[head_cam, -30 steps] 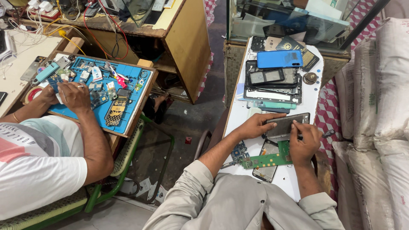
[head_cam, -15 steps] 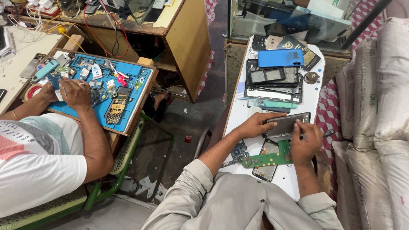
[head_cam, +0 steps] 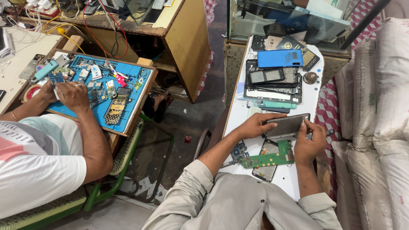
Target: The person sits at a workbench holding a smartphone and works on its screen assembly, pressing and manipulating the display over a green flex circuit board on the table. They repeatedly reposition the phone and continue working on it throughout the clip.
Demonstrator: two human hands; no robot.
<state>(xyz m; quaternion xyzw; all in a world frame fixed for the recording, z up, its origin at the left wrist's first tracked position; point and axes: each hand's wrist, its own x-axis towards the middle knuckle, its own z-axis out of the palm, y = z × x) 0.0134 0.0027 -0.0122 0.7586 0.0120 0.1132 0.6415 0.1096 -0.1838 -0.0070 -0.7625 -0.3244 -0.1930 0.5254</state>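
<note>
At centre right of the frame, the left hand (head_cam: 255,126) and right hand (head_cam: 309,138) clamp their fingers on a phone (head_cam: 286,125) above a green board (head_cam: 269,159)

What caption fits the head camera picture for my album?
Both hands, left and right, hold a grey phone above a green circuit board on a white table.

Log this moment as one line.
left hand: holds grey phone panel | right hand: on panel's right end | below: green circuit board on white table | co-worker at blue mat
</note>
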